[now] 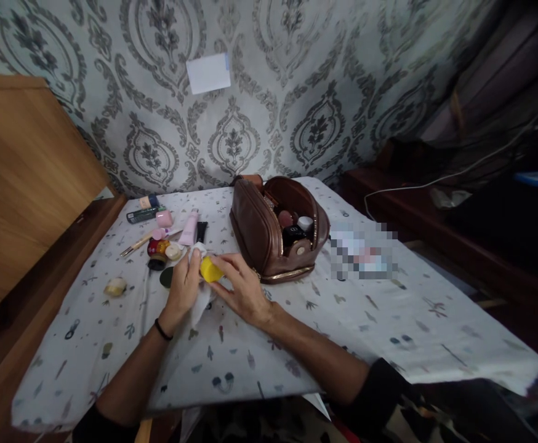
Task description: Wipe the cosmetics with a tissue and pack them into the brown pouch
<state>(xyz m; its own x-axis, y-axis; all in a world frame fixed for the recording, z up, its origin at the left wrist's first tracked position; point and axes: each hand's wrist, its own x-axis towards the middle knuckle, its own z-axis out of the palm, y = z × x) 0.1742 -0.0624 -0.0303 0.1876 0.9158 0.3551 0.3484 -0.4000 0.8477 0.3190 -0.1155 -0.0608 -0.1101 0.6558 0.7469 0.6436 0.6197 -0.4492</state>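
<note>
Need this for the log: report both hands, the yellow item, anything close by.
Right hand gripping yellow item. Left hand holding white tissue beside it. Open brown bag near right hand; dark round item by left.

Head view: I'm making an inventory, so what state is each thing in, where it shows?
Brown bag: unzipped, open, items inside.
Yellow item: in the right hand; lid unclear.
White cloth: crumpled, in the left hand.
Dark green tube: lying sideways.
Pink tube: lying down.
White card: on the wall.
</note>
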